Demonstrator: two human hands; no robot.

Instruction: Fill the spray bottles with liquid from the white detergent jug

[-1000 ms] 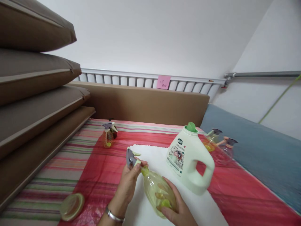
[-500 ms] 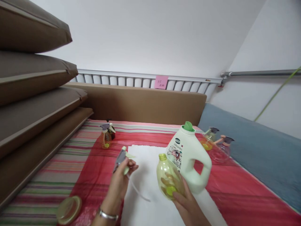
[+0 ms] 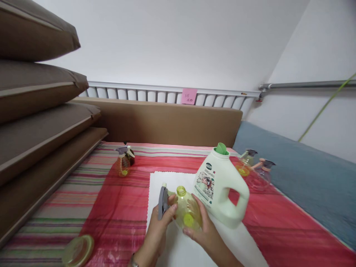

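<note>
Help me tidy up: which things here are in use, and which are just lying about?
In use: yellow bottle in the right hand, sprayer head in the left hand, white cloth beneath.
Lying about: detergent jug, amber spray bottle, greenish spray bottle, pinkish spray bottle, round lid.

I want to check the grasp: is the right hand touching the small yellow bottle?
Touching. The head view shows the right hand cupping the small yellow bottle, pressed against its side and base.

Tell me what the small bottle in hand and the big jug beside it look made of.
Small bottle: thin translucent yellow-green plastic, glossy; its far side shows through. Jug: opaque pale plastic, probably, matte-smooth, with a handle moulded in one piece.
</note>
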